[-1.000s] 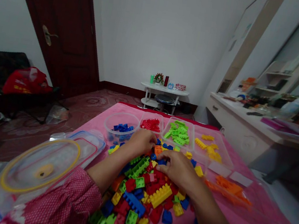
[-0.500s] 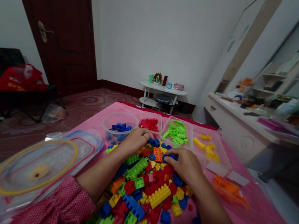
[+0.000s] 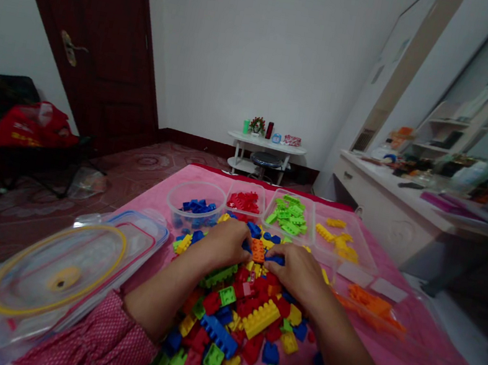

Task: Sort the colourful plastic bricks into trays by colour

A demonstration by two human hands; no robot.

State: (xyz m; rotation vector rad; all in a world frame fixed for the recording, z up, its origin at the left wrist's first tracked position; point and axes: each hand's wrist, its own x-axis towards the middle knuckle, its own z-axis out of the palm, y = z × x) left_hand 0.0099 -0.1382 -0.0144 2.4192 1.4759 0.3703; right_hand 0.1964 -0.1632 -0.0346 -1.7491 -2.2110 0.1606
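A pile of mixed toy building bricks (image 3: 245,308) lies in front of me on the pink cloth. My left hand (image 3: 229,244) reaches into its far side, fingers closed at a small blue piece (image 3: 247,245). Across from it, my right hand (image 3: 298,266) pinches a blue brick (image 3: 276,259) between thumb and fingers. Between the two hands lies an orange brick (image 3: 257,250) with studs up. My fingers partly hide both blue pieces.
Beyond the pile stand a round tub (image 3: 168,199) of blue bricks and boxes of red bricks (image 3: 245,201), green bricks (image 3: 290,214) and yellow bricks (image 3: 342,245). Orange bricks (image 3: 373,305) sit in a container at right. Clear lids (image 3: 119,248) are stacked at left.
My left hand has moved right and nearer to me, from the pile's far edge onto a blue piece. My right hand has shifted slightly left with the blue brick at its fingertips.
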